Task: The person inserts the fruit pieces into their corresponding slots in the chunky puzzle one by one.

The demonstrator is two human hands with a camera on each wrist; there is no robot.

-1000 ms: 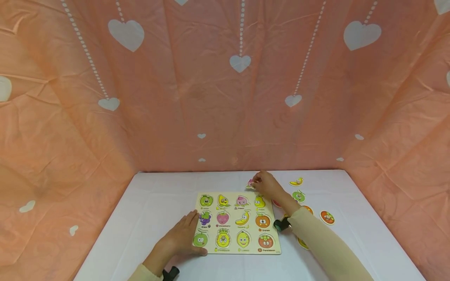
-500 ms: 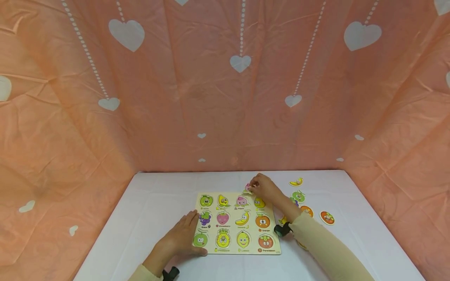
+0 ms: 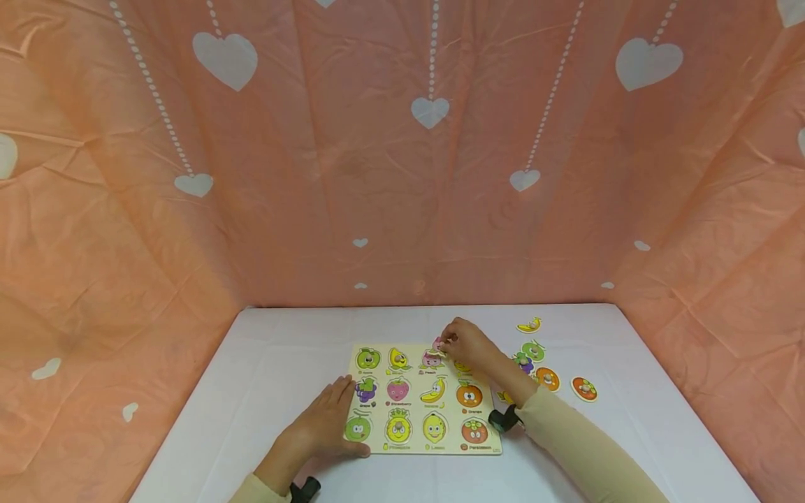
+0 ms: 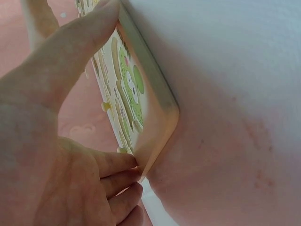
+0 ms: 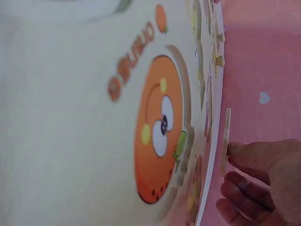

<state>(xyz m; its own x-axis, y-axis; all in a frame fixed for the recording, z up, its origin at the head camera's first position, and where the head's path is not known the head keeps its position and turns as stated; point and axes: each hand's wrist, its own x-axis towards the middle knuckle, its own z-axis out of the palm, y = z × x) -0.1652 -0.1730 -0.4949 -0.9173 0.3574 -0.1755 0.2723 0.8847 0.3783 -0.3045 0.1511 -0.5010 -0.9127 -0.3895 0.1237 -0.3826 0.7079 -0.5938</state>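
A cream fruit puzzle board (image 3: 415, 412) lies on the table, its printed recesses labelled with fruit names. My right hand (image 3: 470, 346) pinches a pink peach puzzle piece (image 3: 436, 344) above the peach recess, at the board's far edge. The right wrist view shows that piece (image 5: 226, 132) edge-on, tilted steeply and apart from the board, thumb against it. My left hand (image 3: 319, 423) rests at the board's near left corner, fingers along the left edge and thumb by the near edge. In the left wrist view the fingertips touch the board's side. The pineapple (image 3: 399, 427) bears a knob.
Right of the board lie loose pieces: a banana (image 3: 529, 325), a green melon-like fruit (image 3: 533, 351), grapes (image 3: 523, 361), an orange (image 3: 547, 378) and a persimmon (image 3: 584, 389). My right forearm hides part of that area. A pink heart-patterned cloth (image 3: 402, 209) surrounds the table.
My right hand has brought the peach piece from the table behind the board nearer, over the board's far edge. The left hand has stayed at the corner.
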